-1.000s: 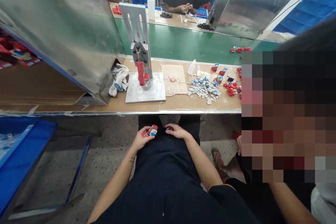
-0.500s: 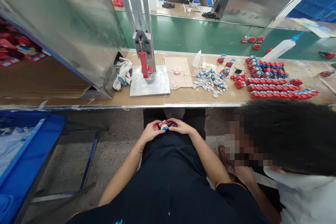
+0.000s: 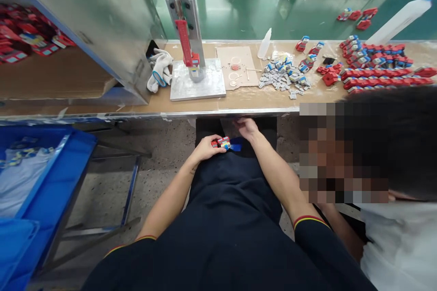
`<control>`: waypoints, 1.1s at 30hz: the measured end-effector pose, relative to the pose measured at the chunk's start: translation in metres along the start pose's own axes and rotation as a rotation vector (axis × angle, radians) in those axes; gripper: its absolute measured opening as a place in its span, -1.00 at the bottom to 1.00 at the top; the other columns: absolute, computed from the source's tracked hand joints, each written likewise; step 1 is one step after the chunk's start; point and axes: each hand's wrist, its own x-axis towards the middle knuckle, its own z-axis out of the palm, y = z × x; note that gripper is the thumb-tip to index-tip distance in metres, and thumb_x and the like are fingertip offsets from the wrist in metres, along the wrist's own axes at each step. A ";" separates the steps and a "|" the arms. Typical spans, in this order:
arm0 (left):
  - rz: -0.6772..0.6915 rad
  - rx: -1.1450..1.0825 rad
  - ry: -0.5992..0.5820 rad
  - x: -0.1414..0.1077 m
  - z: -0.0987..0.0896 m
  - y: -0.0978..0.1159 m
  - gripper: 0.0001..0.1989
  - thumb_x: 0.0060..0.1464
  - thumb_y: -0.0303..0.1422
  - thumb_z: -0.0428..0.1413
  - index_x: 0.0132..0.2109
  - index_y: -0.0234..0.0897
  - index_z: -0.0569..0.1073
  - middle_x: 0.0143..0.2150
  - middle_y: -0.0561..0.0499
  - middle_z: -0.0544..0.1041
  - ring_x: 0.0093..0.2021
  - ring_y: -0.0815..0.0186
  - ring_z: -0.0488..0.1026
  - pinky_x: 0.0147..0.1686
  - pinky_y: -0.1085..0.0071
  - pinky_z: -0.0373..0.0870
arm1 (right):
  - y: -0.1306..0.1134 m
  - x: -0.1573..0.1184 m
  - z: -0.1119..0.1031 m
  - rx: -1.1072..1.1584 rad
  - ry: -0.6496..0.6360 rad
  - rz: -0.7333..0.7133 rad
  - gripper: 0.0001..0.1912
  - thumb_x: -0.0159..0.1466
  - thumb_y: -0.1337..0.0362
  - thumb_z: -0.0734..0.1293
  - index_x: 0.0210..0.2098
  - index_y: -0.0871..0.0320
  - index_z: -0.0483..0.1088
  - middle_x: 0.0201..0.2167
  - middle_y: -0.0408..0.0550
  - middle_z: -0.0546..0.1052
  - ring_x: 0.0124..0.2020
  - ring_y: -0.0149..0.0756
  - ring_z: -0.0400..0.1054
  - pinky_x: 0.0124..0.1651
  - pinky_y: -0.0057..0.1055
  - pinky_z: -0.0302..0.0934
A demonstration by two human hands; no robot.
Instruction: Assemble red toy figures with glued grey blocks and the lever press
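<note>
Left hand [image 3: 206, 148] closed around a blocky red-blue-and-yellow plastic piece [image 3: 224, 143], right hand [image 3: 248, 129] half-curled near the silvery metal table edge [image 3: 211, 113], its grasp unclear.

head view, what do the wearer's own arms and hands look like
The left hand and right hand are bare, without gloves. The left sleeve and right sleeve are short and dark, edged with red and yellow trim. A small dark marking shows near the left wrist, too small to make out.

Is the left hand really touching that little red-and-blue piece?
Touching. The head view shows the left hand holding the red-and-blue piece, with its fingertips and thumb against it.
</note>
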 end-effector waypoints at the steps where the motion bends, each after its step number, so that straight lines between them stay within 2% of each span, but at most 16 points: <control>1: 0.006 0.008 0.004 0.000 0.002 -0.001 -0.42 -0.23 -0.21 0.50 -0.02 -0.33 0.65 -0.19 -0.06 0.70 -0.16 0.12 0.63 0.01 0.22 0.56 | -0.004 0.003 0.003 0.048 0.017 -0.015 -0.75 -0.02 0.51 0.36 -0.51 0.08 0.24 -0.56 -0.26 0.42 -0.33 -0.31 0.48 -0.10 -0.27 0.53; 5: 0.033 0.022 0.028 0.001 0.009 -0.002 -0.46 -0.22 -0.25 0.49 -0.03 -0.33 0.65 -0.19 -0.06 0.70 -0.16 0.11 0.64 0.04 0.19 0.56 | -0.013 0.002 0.013 0.192 0.054 -0.052 -0.73 -0.06 0.56 0.29 -0.52 0.08 0.19 -0.57 -0.29 0.41 -0.37 -0.35 0.43 -0.07 -0.26 0.53; 10: 0.078 0.041 0.054 0.000 0.014 -0.001 -0.49 -0.21 -0.28 0.48 -0.05 -0.33 0.65 -0.18 -0.08 0.70 -0.14 0.11 0.64 0.08 0.16 0.55 | -0.018 -0.006 0.022 0.289 0.065 -0.061 -0.72 -0.11 0.58 0.25 -0.52 0.08 0.15 -0.56 -0.28 0.44 -0.41 -0.38 0.41 -0.17 -0.35 0.48; 24: 0.173 0.127 0.112 -0.015 0.023 0.002 -0.52 -0.19 -0.25 0.43 -0.06 -0.28 0.66 -0.11 -0.07 0.71 -0.06 0.09 0.62 0.13 0.18 0.52 | -0.025 -0.012 0.034 0.369 0.069 -0.035 -0.72 -0.04 0.60 0.25 -0.54 0.10 0.14 -0.59 -0.29 0.43 -0.49 -0.46 0.37 -0.35 -0.51 0.33; 27: 0.179 0.123 0.108 -0.015 0.024 0.003 -0.52 -0.19 -0.25 0.42 -0.06 -0.29 0.66 -0.12 -0.06 0.70 -0.09 0.11 0.61 0.11 0.18 0.51 | -0.024 -0.011 0.033 0.364 0.072 -0.032 -0.73 0.04 0.61 0.29 -0.55 0.12 0.20 -0.59 -0.28 0.44 -0.48 -0.45 0.37 -0.35 -0.50 0.33; 29: 0.178 0.117 0.106 -0.014 0.025 0.003 -0.52 -0.20 -0.25 0.42 -0.06 -0.29 0.65 -0.13 -0.06 0.70 -0.11 0.12 0.60 0.10 0.19 0.51 | -0.024 -0.010 0.032 0.358 0.075 -0.033 -0.75 0.19 0.55 0.36 -0.50 0.15 0.30 -0.55 -0.27 0.45 -0.46 -0.44 0.38 -0.35 -0.49 0.34; 31: 0.174 0.109 0.103 -0.014 0.025 0.003 -0.52 -0.20 -0.25 0.41 -0.07 -0.29 0.65 -0.14 -0.04 0.69 -0.12 0.13 0.60 0.09 0.20 0.51 | -0.023 -0.009 0.031 0.346 0.079 -0.034 -0.84 0.37 0.38 0.42 -0.36 0.18 0.42 -0.44 -0.23 0.50 -0.42 -0.44 0.40 -0.33 -0.48 0.37; 33: 0.167 0.096 0.095 -0.014 0.025 0.004 -0.52 -0.22 -0.24 0.42 -0.08 -0.28 0.65 -0.16 -0.03 0.69 -0.13 0.14 0.59 0.08 0.22 0.51 | -0.022 -0.009 0.031 0.329 0.083 -0.033 -0.80 0.46 0.18 0.43 -0.17 0.22 0.49 -0.30 -0.16 0.55 -0.36 -0.43 0.45 -0.29 -0.44 0.43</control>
